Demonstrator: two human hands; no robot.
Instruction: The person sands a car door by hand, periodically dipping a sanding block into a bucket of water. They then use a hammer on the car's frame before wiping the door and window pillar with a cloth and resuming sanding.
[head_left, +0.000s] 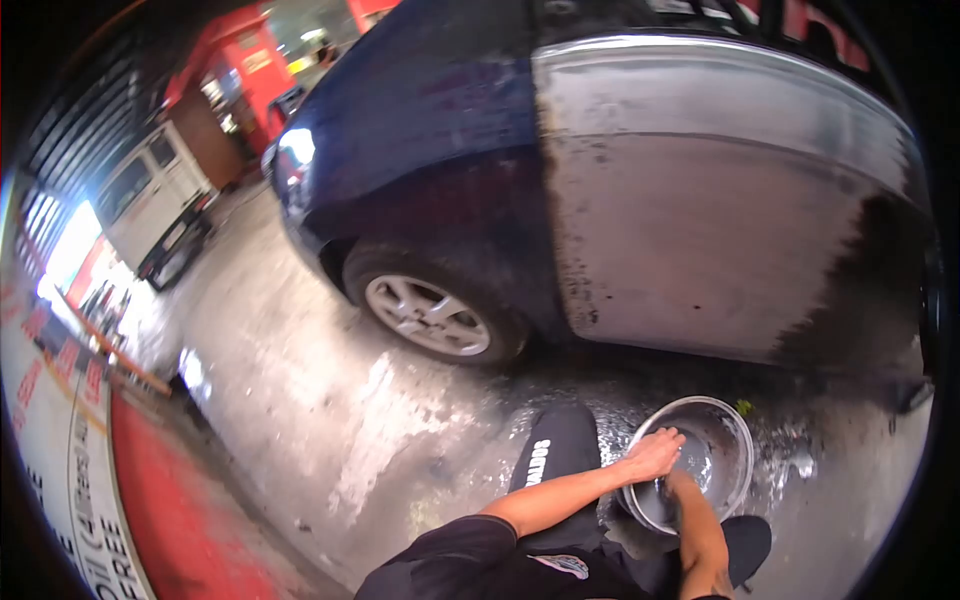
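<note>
A round grey bucket point(742, 470) with water in it stands on the wet floor between my knees. My left hand point(655, 453) is over the bucket's near left side, fingers curled closed; whatever they may hold is hidden. My right hand point(682, 487) reaches down inside the rim, close below the left one, and its fingers are out of sight. Beyond the bucket is the car door point(700, 220), its bare greyish surface wet and dark toward the right edge.
A dark blue fender point(430, 190) and front wheel point(430, 315) are left of the door. Farther back stands a white vehicle point(150, 195). A red and white lettered board point(90, 480) borders the floor at left. Water lies around the bucket.
</note>
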